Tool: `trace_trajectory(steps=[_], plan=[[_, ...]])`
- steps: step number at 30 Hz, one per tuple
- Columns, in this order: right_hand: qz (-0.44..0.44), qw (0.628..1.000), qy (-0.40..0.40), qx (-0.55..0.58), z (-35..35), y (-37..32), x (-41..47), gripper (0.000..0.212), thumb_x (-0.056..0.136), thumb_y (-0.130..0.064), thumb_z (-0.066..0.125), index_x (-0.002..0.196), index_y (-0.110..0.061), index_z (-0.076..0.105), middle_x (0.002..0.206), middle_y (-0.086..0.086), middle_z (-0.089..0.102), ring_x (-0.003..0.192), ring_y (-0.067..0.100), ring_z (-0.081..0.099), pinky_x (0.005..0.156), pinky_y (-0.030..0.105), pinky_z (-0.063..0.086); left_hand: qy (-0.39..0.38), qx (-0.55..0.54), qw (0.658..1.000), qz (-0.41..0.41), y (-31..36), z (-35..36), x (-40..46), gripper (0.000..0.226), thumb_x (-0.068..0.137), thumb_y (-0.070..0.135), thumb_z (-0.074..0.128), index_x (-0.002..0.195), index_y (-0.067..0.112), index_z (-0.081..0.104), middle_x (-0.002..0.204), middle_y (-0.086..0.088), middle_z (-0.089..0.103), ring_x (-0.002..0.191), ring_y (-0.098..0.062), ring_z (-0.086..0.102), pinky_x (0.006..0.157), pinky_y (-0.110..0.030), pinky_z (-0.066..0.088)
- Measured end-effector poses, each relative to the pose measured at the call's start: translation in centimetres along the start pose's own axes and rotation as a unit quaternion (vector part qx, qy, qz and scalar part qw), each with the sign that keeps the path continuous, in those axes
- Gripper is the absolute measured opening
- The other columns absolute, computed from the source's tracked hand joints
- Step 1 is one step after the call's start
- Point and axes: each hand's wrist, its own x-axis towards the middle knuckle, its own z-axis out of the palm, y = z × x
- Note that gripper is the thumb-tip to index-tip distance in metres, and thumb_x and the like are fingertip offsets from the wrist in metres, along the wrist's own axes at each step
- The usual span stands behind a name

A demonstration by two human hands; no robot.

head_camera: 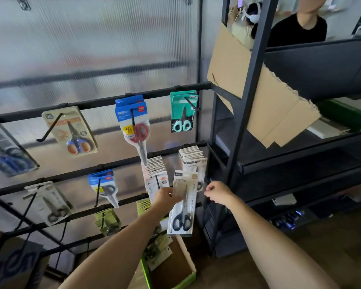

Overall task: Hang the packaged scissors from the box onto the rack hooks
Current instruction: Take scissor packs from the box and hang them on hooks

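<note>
one black-handled scissors pack point(182, 205) is being pinched by the left hand point(166, 198), raised toward the full hook. right hand point(217, 193) is hovering loosely curled, empty, ready to steady it.

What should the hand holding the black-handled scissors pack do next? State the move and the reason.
Probably lift the pack in the left hand up to the full hook row at the right and thread its top hole on. It is gripped mid-card, below the matching packs, not yet hung; the right hand hovers empty.
</note>
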Motion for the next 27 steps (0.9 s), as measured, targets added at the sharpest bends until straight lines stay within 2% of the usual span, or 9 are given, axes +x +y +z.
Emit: trace_trajectory(steps=[5, 8, 11, 13, 15, 19, 21, 23, 27], plan=[[-0.011, 1.0, -0.001, 0.011, -0.5, 0.6, 0.7, 0.011, 0.089, -0.02, 0.061, 0.082, -0.015, 0.054, 0.081, 0.005, 0.057, 0.074, 0.019, 0.057, 0.07, 0.03, 0.046, -0.002, -0.026, 1.0, 0.016, 1.1, 1.4, 0.8, 0.017, 0.086, 0.032, 0.069, 0.078, 0.017, 0.067, 0.068, -0.003, 0.061, 0.056, -0.012, 0.048, 0.054, -0.024, 0.041], [-0.008, 1.0, -0.003, 0.017, -0.6, 0.6, 1.2, 0.008, 0.088, -0.022, 0.063, 0.086, -0.016, 0.059, 0.087, 0.004, 0.064, 0.081, 0.019, 0.064, 0.072, 0.029, 0.049, -0.005, -0.036, 0.999, 0.01, 1.9, 2.1, 1.3, 0.022, 0.088, 0.033, 0.067, 0.086, 0.012, 0.07, 0.067, -0.001, 0.059, 0.05, -0.008, 0.041, 0.05, -0.022, 0.038], [-0.013, 1.0, -0.006, 0.017, -0.7, 0.8, 1.9, 0.011, 0.087, -0.024, 0.065, 0.086, -0.017, 0.056, 0.087, 0.003, 0.062, 0.085, 0.021, 0.065, 0.077, 0.031, 0.05, -0.014, -0.038, 0.999, 0.013, 2.1, 2.6, 2.1, 0.029, 0.084, 0.038, 0.069, 0.088, 0.009, 0.07, 0.075, -0.002, 0.063, 0.059, -0.014, 0.051, 0.058, -0.027, 0.045], [-0.013, 1.0, -0.008, 0.018, -0.7, 0.8, 2.3, 0.01, 0.087, -0.024, 0.064, 0.087, -0.017, 0.056, 0.09, 0.002, 0.062, 0.092, 0.024, 0.067, 0.082, 0.035, 0.052, -0.013, -0.034, 0.999, 0.011, 2.1, 2.7, 2.8, 0.021, 0.084, 0.037, 0.07, 0.089, 0.016, 0.072, 0.082, 0.002, 0.071, 0.07, -0.017, 0.064, 0.069, -0.031, 0.057], [-0.012, 1.0, -0.01, 0.02, -0.8, 0.9, 2.8, 0.009, 0.088, -0.023, 0.065, 0.09, -0.018, 0.058, 0.094, 0.002, 0.064, 0.093, 0.023, 0.066, 0.084, 0.034, 0.052, -0.008, -0.036, 0.999, 0.012, 2.5, 2.8, 3.1, 0.01, 0.085, 0.032, 0.07, 0.088, 0.022, 0.071, 0.084, 0.001, 0.072, 0.08, -0.017, 0.069, 0.078, -0.036, 0.059], [-0.009, 1.0, -0.01, 0.017, -0.8, 1.0, 3.6, 0.014, 0.09, -0.023, 0.065, 0.1, -0.014, 0.061, 0.1, 0.006, 0.066, 0.094, 0.021, 0.066, 0.082, 0.032, 0.051, 0.021, -0.05, 0.999, 0.007, 3.1, 3.0, 3.7, 0.01, 0.087, 0.022, 0.068, 0.079, 0.015, 0.068, 0.07, 0.002, 0.064, 0.064, -0.012, 0.057, 0.062, -0.027, 0.051], [-0.01, 1.0, -0.009, 0.018, -0.9, 1.0, 3.9, 0.012, 0.09, -0.021, 0.065, 0.099, -0.012, 0.061, 0.1, 0.008, 0.066, 0.094, 0.023, 0.067, 0.079, 0.031, 0.051, 0.013, -0.048, 0.999, -0.003, 3.1, 3.1, 4.3, 0.004, 0.085, 0.015, 0.07, 0.083, 0.017, 0.069, 0.075, 0.0, 0.068, 0.067, -0.011, 0.059, 0.063, -0.027, 0.053], [-0.008, 1.0, -0.012, 0.022, -0.9, 1.2, 4.3, 0.009, 0.09, -0.02, 0.064, 0.095, -0.015, 0.059, 0.097, 0.007, 0.066, 0.094, 0.024, 0.066, 0.079, 0.032, 0.051, 0.004, -0.039, 0.999, -0.009, 3.4, 3.2, 4.7, 0.012, 0.083, 0.01, 0.071, 0.087, 0.021, 0.069, 0.081, 0.0, 0.07, 0.073, -0.012, 0.063, 0.064, -0.025, 0.053], [0.001, 0.999, -0.012, 0.031, -0.9, 1.7, 5.1, 0.012, 0.089, -0.022, 0.065, 0.097, -0.016, 0.06, 0.097, 0.004, 0.065, 0.095, 0.023, 0.066, 0.083, 0.034, 0.052, 0.01, -0.04, 0.999, -0.028, 3.8, 4.0, 5.9, 0.011, 0.082, 0.013, 0.072, 0.092, 0.015, 0.071, 0.086, -0.005, 0.072, 0.085, -0.021, 0.067, 0.079, -0.036, 0.058]])
